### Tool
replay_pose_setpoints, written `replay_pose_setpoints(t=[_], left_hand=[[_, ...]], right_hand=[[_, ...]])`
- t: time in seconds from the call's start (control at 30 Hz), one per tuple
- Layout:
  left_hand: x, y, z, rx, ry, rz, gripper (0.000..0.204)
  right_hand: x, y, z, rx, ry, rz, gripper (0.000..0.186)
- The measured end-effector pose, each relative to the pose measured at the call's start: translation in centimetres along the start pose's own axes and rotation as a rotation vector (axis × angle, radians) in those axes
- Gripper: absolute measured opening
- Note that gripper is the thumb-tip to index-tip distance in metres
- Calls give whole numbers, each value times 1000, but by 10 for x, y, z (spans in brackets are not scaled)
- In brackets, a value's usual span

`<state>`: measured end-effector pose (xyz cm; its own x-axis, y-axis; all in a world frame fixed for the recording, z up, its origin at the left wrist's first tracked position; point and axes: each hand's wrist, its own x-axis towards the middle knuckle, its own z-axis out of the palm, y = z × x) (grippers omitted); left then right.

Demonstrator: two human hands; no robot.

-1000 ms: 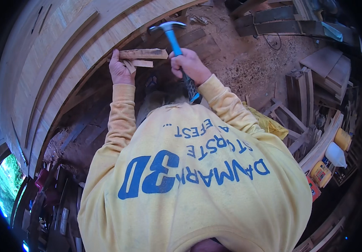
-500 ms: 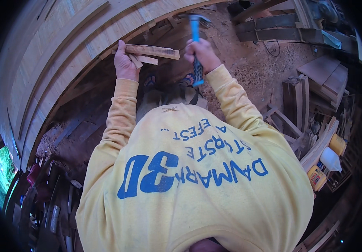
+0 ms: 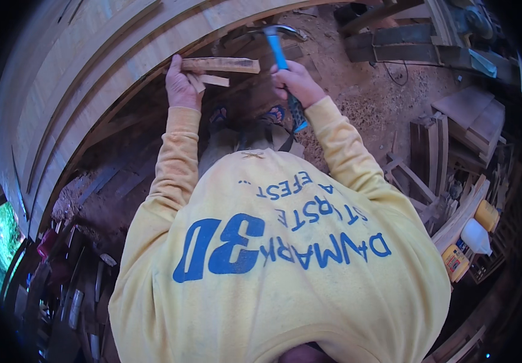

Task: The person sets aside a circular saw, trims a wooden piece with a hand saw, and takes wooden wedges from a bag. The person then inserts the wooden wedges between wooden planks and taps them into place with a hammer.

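My left hand (image 3: pixel 182 88) is closed on several short wooden strips at the edge of a large curved wooden panel. The longest strip (image 3: pixel 225 65) points to the right, and a shorter pale strip (image 3: pixel 214 80) sticks out below it. In my right hand (image 3: pixel 298 83) is a claw hammer (image 3: pixel 277 51) with a blue shaft and a dark grip, held by the handle. Its metal head is up, tilted to the left, a short gap away from the strips' right ends.
The curved wooden panel (image 3: pixel 67 91) with raised ribs fills the upper left. Stacked boards (image 3: pixel 439 145) and plastic bottles (image 3: pixel 476 236) stand at the right. Timber beams (image 3: pixel 394 42) lie at the upper right, and assorted tools and scraps (image 3: pixel 73 296) crowd the lower left.
The hammer's head has tipped left while the bottom of its handle swung right. My right hand shifted slightly right; my left hand stays nearly in place with the strips.
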<state>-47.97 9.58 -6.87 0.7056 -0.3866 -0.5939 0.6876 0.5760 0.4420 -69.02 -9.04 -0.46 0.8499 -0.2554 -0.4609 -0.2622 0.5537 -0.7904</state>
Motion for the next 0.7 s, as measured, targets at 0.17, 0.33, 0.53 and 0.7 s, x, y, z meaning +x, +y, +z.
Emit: replay_pose_setpoints(t=[0.17,0.33,0.53,0.7], left_hand=[[-5,0,1,48,-16,27,20],[-22,-10,21,44,28,85,18],[-14,9,-12,-72,71,-48,21],[-1,40,-57,-227,16,-16,28]], right_hand=[[-17,9,-19,170,242,60,3],[-20,21,-21,175,166,119,5],[-13,19,-4,117,145,148,9],[-10,27,0,154,87,88,10]])
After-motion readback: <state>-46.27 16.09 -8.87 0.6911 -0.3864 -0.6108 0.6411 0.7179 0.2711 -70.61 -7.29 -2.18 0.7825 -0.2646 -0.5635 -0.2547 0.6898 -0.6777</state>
